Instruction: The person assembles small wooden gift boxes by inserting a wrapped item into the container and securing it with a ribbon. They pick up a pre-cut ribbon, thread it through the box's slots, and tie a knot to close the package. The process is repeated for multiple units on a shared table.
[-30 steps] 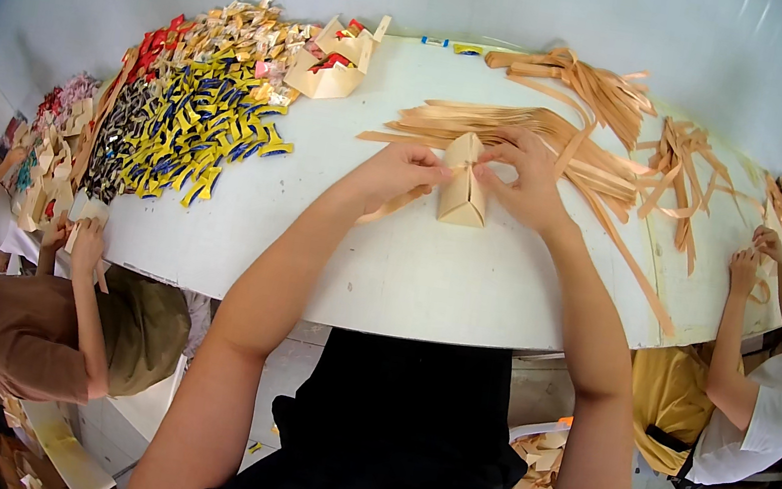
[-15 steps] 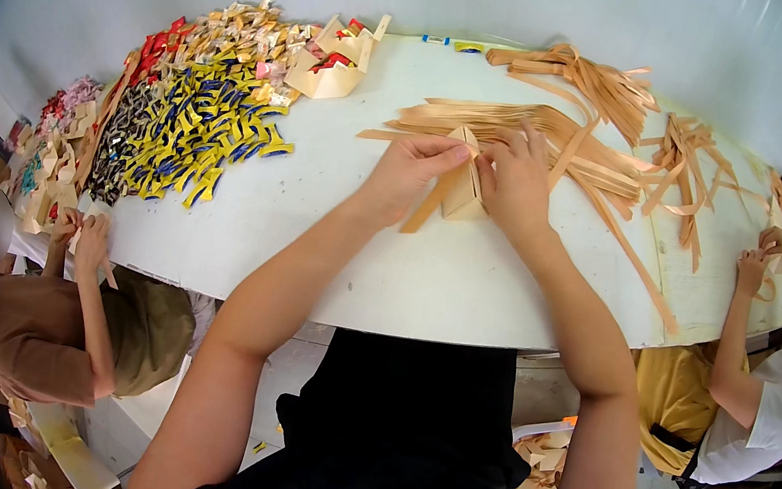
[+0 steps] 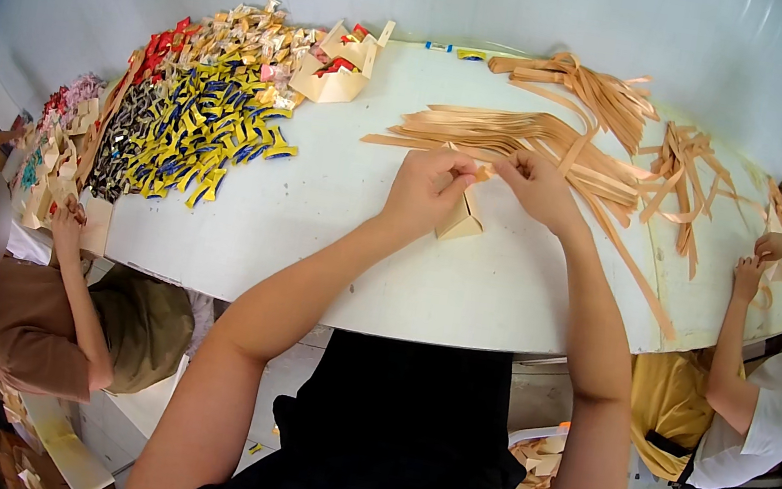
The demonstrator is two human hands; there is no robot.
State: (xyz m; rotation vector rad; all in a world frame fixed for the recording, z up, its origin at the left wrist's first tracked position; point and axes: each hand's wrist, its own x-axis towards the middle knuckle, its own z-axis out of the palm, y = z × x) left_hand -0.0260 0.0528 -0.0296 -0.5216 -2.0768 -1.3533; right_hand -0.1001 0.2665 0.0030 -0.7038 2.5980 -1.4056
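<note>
A small cream paper box [image 3: 461, 221] stands on the white table in front of me, its upper part hidden by my hands. At its top, my left hand [image 3: 428, 187] is closed in a pinch on a tan ribbon [image 3: 485, 173]. Just right of it, my right hand [image 3: 533, 187] pinches the other side of the same ribbon. Behind my hands lies a thick bundle of tan satin ribbons [image 3: 509, 133], its strips spreading to the right.
At the left is a heap of yellow-and-blue wrapped candies [image 3: 212, 122], with red wrapped candies [image 3: 171, 40] behind. Open filled boxes [image 3: 334, 84] stand beside it. More ribbons [image 3: 690, 173] lie at right. Co-workers' hands [image 3: 71, 217] work at the left and at the right [image 3: 761, 257].
The hanging ribbon strip left of the box is gone from view; the ribbon now runs between my fingers at the top. My hands are slightly lower, and the right has turned inward.
</note>
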